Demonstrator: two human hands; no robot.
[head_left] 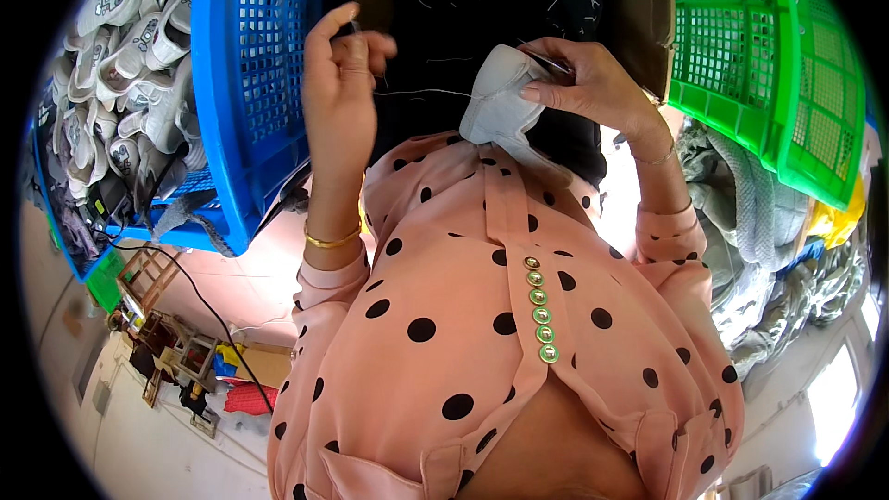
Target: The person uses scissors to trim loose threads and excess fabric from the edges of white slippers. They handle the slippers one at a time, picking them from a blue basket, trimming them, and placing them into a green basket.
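Note:
My left hand is raised beside the blue crate, thumb and index finger pinched on a slim shiny sliver that looks like a needle; its fingertips are slightly blurred. A pale thread runs taut from this hand to a light grey shoe upper. My right hand grips that upper at its right edge, thumb on the near side. Also at the right fingers is a dark, slim, pointed thing, whose kind I cannot tell. The upper hangs tilted above my lap, its lower edge against my shirt.
A blue crate stands close on the left, with many white shoe uppers beyond it. On the right are a green crate and a pile of grey uppers. Dark cloth with loose thread ends lies ahead.

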